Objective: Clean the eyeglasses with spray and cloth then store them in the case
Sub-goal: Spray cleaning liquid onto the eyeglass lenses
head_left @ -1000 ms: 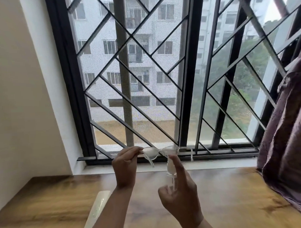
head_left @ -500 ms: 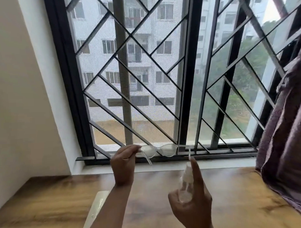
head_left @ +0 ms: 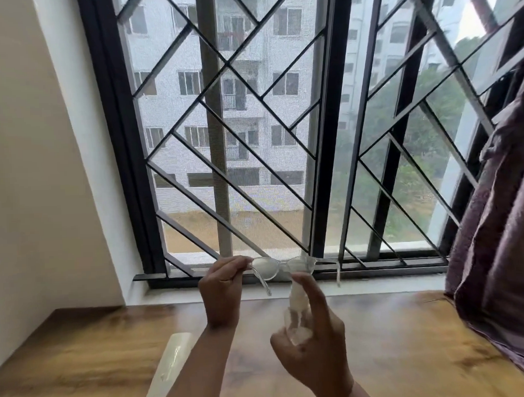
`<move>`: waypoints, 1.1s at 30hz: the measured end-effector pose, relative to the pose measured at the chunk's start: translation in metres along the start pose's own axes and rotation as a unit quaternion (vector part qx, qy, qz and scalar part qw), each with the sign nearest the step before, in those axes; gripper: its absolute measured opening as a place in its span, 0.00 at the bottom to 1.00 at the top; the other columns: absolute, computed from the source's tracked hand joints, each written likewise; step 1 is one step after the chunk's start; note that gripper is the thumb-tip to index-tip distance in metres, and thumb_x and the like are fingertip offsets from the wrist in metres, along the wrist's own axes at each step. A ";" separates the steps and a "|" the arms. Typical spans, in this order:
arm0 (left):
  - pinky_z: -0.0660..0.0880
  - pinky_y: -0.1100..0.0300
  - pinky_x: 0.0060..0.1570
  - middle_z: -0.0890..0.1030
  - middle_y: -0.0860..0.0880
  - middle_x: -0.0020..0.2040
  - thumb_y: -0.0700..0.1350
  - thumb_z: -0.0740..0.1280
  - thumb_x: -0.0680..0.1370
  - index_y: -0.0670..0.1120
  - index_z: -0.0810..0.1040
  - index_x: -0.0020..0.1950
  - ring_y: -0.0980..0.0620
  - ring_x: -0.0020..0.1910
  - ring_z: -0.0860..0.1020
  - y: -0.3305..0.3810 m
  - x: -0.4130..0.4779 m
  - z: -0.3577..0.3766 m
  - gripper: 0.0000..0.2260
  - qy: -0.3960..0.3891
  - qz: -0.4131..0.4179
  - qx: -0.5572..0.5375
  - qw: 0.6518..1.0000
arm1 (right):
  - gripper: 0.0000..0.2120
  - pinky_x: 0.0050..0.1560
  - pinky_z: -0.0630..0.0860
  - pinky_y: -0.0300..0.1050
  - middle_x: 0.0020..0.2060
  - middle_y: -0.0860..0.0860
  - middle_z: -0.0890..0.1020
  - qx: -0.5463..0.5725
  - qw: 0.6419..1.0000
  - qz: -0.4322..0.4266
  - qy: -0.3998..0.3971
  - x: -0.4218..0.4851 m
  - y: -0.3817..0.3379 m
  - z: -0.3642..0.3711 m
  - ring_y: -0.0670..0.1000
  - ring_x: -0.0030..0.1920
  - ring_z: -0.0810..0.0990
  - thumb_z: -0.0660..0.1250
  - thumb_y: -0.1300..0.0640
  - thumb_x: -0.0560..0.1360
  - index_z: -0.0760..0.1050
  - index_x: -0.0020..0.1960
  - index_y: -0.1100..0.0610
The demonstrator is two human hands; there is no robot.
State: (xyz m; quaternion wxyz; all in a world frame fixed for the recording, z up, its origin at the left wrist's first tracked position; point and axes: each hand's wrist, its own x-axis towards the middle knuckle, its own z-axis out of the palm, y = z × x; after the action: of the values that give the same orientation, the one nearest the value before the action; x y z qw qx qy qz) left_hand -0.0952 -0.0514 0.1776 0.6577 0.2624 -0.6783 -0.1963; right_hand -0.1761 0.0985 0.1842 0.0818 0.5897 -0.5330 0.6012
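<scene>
Clear-framed eyeglasses (head_left: 282, 267) hang in the air in front of the window sill, temples unfolded toward me. My left hand (head_left: 224, 291) pinches them at their left hinge. My right hand (head_left: 314, 342) grips a small clear spray bottle (head_left: 296, 313) just below the right lens, with the index finger lying over its top. A pale, glossy case (head_left: 168, 368) lies on the wooden table under my left forearm, partly hidden by it. No cloth is in view.
The wooden table (head_left: 82, 362) runs from the beige wall on the left to a purple curtain (head_left: 502, 234) on the right. Behind it are a white sill (head_left: 376, 285) and a black window grille (head_left: 324, 136).
My right hand has brought the spray bottle back left and up, under the right lens, after dipping lower right half a second ago. My left hand keeps the glasses nearly still.
</scene>
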 end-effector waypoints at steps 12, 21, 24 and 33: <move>0.74 0.73 0.46 0.83 0.49 0.38 0.36 0.69 0.67 0.41 0.84 0.41 0.62 0.41 0.80 -0.005 0.005 -0.008 0.07 0.004 -0.011 0.004 1.000 | 0.40 0.45 0.75 0.31 0.43 0.48 0.79 -0.058 0.970 0.093 0.217 -0.032 0.030 -0.041 0.47 0.40 0.79 0.73 0.55 0.60 0.60 0.66 0.38; 0.76 0.69 0.45 0.84 0.48 0.38 0.37 0.68 0.67 0.41 0.84 0.41 0.56 0.40 0.80 -0.007 0.002 -0.009 0.07 0.006 -0.014 0.001 1.000 | 0.30 0.29 0.74 0.42 0.31 0.59 0.82 -0.227 0.928 0.297 0.014 -0.078 0.127 -0.066 0.63 0.31 0.79 0.68 0.42 0.57 0.66 0.54 0.53; 0.76 0.70 0.45 0.83 0.48 0.38 0.35 0.69 0.66 0.41 0.84 0.42 0.56 0.40 0.80 -0.006 0.002 -0.009 0.07 0.005 -0.007 -0.001 1.000 | 0.30 0.32 0.70 0.45 0.30 0.62 0.81 -0.234 0.927 0.292 -0.001 -0.085 0.140 -0.064 0.63 0.29 0.80 0.62 0.40 0.58 0.67 0.54 0.57; 0.77 0.69 0.45 0.84 0.49 0.39 0.36 0.69 0.67 0.42 0.85 0.42 0.57 0.41 0.80 -0.014 -0.001 -0.010 0.07 0.010 -0.003 0.022 1.000 | 0.31 0.36 0.74 0.45 0.34 0.60 0.82 -0.219 0.922 0.319 0.016 -0.098 0.162 -0.061 0.64 0.35 0.81 0.62 0.37 0.56 0.67 0.55 0.50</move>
State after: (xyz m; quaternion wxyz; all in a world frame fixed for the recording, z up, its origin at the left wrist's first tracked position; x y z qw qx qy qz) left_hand -0.0838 -0.0611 0.1686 0.6579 0.2806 -0.6750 -0.1811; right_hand -0.3037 0.1274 0.0339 0.0212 0.3458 -0.8099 0.4734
